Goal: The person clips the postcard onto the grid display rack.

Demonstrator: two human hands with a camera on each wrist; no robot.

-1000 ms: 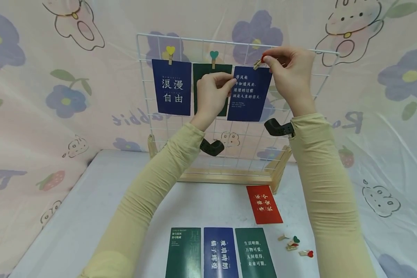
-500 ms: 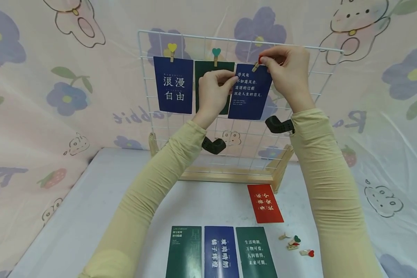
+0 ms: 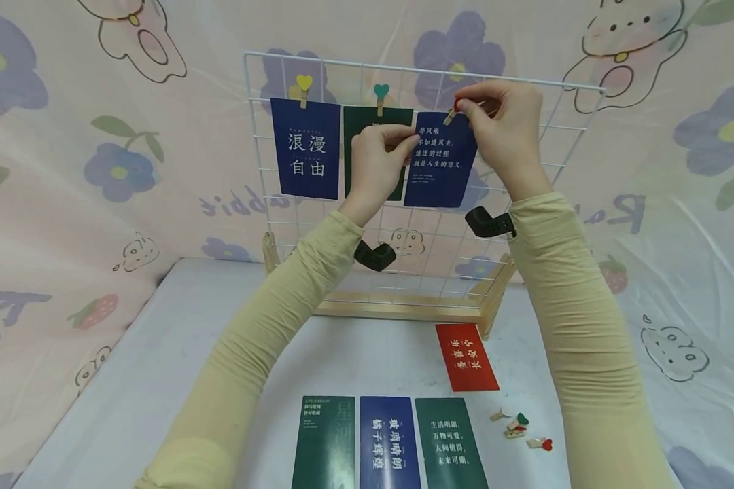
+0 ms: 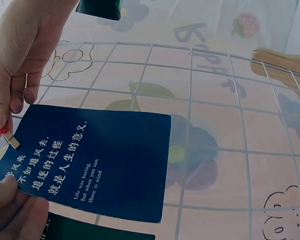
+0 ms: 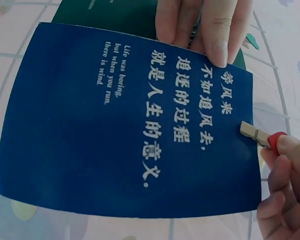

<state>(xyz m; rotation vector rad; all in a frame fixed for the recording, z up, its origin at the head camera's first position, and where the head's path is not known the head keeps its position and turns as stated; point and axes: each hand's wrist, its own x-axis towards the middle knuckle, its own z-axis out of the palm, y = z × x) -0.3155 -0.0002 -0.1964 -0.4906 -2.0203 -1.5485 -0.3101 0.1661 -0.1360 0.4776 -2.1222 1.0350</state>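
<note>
A blue card point(image 3: 440, 159) with white writing is up against the white wire grid point(image 3: 416, 234). My left hand point(image 3: 374, 159) pinches its left edge between thumb and fingers. At the card's top edge, my right hand point(image 3: 514, 129) pinches a small wooden clothespin point(image 5: 255, 134) by its red heart end. The pin's tip overlaps the card's face in the right wrist view. To the left, a green card point(image 3: 397, 117) hangs under a teal-heart pin point(image 3: 380, 98), partly hidden by my left hand. Another blue card point(image 3: 306, 149) hangs under a yellow-heart pin point(image 3: 303, 90).
The grid stands in a wooden base point(image 3: 397, 310) on a white table. A red card point(image 3: 467, 357) lies before it. Nearer are a green card point(image 3: 324, 441), a blue card point(image 3: 373, 414) and another green card point(image 3: 446, 414). Loose heart clothespins point(image 3: 516, 428) lie at right.
The right hand and the clothespin have shifted slightly left along the card's top edge. The left hand keeps its pinch on the blue card, and the head view has shifted a little.
</note>
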